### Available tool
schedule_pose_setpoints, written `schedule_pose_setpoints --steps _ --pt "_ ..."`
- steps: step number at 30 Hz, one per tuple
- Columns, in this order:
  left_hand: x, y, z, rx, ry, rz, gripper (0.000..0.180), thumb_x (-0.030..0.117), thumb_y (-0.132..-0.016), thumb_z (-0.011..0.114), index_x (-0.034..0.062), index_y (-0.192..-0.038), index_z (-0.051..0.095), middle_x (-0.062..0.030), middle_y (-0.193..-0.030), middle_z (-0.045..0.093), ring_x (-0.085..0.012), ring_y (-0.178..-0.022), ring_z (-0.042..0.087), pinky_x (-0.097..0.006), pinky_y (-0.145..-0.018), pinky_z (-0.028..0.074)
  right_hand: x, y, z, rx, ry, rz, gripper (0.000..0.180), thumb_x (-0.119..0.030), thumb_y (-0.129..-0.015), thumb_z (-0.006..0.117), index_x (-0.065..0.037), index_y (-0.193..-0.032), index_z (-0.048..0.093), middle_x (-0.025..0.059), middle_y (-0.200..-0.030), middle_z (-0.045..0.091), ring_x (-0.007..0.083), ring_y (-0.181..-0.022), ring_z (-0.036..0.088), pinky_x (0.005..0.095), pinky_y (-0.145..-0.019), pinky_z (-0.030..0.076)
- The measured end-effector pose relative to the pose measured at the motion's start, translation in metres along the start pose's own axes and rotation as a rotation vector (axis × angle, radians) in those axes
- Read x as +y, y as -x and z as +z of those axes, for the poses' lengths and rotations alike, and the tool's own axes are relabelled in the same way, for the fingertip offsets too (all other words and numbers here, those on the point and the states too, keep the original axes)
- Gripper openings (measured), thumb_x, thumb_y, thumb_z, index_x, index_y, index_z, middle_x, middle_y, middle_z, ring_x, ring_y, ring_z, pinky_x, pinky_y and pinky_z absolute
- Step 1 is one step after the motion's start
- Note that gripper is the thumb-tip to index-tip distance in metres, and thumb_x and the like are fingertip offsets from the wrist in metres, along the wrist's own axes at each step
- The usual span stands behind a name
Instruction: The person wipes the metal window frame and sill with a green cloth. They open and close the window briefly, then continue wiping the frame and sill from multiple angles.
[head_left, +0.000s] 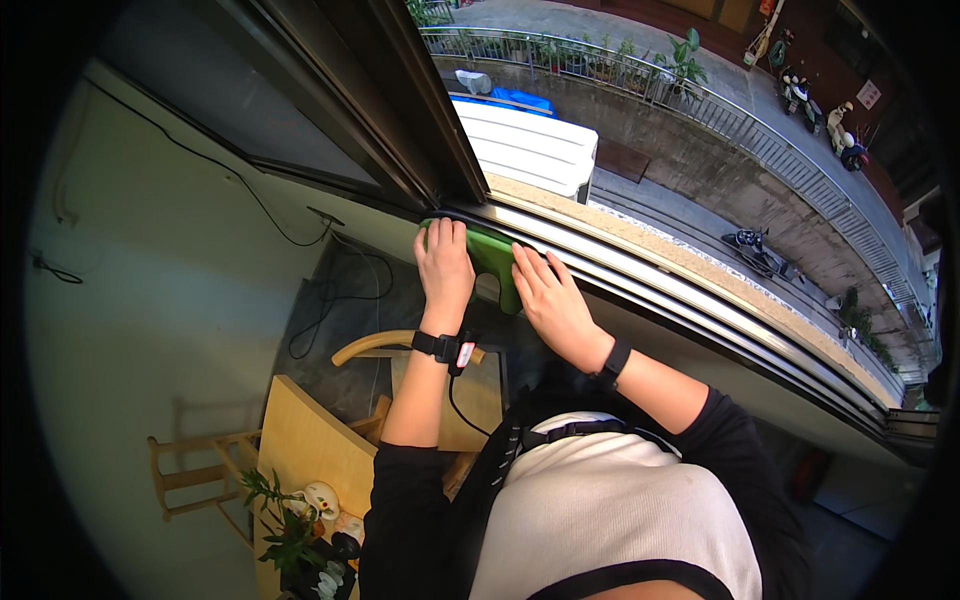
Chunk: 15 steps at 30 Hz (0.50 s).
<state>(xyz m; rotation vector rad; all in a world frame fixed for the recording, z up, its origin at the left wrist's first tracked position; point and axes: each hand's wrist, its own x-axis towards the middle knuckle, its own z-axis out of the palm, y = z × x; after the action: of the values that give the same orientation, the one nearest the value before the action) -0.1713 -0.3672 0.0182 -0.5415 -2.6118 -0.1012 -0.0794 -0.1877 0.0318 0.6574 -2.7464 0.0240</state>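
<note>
A green cloth [490, 251] lies along the inner edge of the window sill, beside the dark sash, with part of it hanging down the room side. My left hand [445, 270] is closed over its left end, fingers bent onto the edge. At its right end, my right hand [560, 310] rests with fingers stretched out over the cloth and the sill edge. Both thumbs are mostly hidden. A dark strap with a small device [447, 348] and a cable sits on my left wrist, and a black band [612, 364] on my right.
Metal window tracks [680, 285] run to the right beside the open window. The dark-framed sash [370, 110] stands at the left. Below are a curved wooden chair [375, 343], a wooden table [305, 425] with a plant [290, 535], and loose black cables [325, 310]. Outside stands a white ribbed box [525, 145].
</note>
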Motion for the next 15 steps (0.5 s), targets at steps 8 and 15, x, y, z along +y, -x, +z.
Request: schedule_pose_setpoints --steps 8,15 --pt "0.017 0.011 -0.002 0.058 0.164 -0.008 0.036 0.007 -0.086 0.062 -0.0027 -0.120 0.055 -0.0194 -0.123 0.056 -0.0349 -0.120 0.052 -0.048 -0.112 0.036 0.005 0.033 -0.016 -0.029 0.154 0.050 0.055 -0.018 -0.089 0.051 0.002 -0.140 0.049 0.0172 -0.152 0.041 0.0264 -0.142 0.036 0.0481 -0.119 0.023" --pt "-0.025 -0.018 -0.029 -0.062 -0.031 0.361 0.029 0.003 -0.082 0.062 -0.0001 -0.110 0.058 -0.0144 -0.110 0.060 -0.0303 -0.108 0.058 -0.045 -0.107 0.042 0.013 0.014 -0.004 0.037 0.036 0.042 0.046 -0.016 -0.091 0.050 0.003 -0.133 0.052 0.0215 -0.143 0.048 0.0299 -0.134 0.045 0.0428 -0.116 0.029"
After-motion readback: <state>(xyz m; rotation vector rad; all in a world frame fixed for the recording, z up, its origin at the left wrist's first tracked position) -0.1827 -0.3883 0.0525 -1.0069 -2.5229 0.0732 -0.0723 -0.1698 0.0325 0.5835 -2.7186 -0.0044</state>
